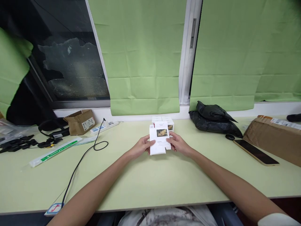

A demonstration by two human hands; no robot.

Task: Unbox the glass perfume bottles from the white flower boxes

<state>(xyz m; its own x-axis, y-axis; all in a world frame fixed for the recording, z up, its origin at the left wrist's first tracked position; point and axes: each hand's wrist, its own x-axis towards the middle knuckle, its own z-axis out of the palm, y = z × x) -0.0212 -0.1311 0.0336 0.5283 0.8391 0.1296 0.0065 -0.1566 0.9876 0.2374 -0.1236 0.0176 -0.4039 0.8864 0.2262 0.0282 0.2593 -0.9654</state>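
Fingers [150,143] on carton [160,139], green desk [145,179]; blinds [138,56]

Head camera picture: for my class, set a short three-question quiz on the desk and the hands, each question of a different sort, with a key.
1. True or false: both hands hold the white box above the desk.
2. Which lies nearest the right hand?
A. black bag
B. phone
C. stacked white boxes
3. Fill in: the black cable runs up to the white ______.

Key:
1. True; the left hand and the right hand each grip one side.
2. C, just behind the held box.
3. Power strip.
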